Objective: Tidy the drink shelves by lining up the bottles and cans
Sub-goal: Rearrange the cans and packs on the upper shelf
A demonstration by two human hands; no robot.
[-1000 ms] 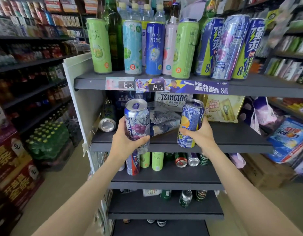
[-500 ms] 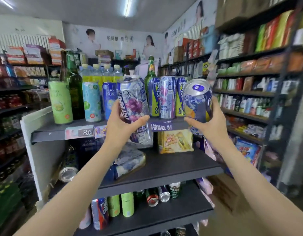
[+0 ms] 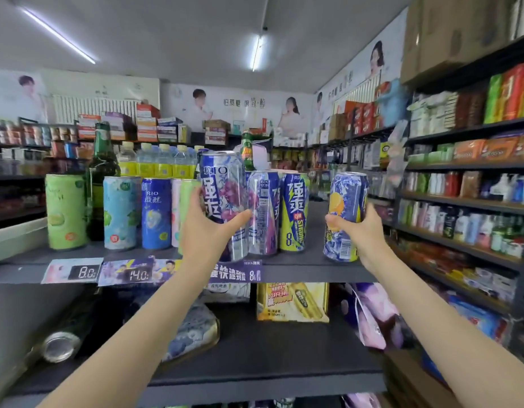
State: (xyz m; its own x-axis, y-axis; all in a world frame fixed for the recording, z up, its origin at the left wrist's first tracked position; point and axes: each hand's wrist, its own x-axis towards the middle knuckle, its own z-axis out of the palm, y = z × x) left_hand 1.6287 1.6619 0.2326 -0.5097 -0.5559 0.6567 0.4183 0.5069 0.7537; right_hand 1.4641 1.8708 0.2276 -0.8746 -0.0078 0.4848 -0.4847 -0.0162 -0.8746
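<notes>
Bare top shelf (image 3: 316,231) opens right of the yellow-green can (image 3: 294,213). Leftward, standing cans (image 3: 122,212) and a green bottle (image 3: 100,178) crowd the row.

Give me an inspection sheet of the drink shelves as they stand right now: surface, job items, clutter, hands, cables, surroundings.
Surface: dark top shelf with price tags along its front edge.
Job's things: purple grape can held at the shelf front; blue lemon can held near the right end; standing row from the green can to the yellow-green can; green glass bottle behind the row.
Clutter: a can lying on its side and a yellow carton on the shelf below.
Grippers: left hand grips the grape can; right hand grips the lemon can.
Cables: nothing seen.
Surroundings: stocked shelves at right, wall posters, ceiling lights.
</notes>
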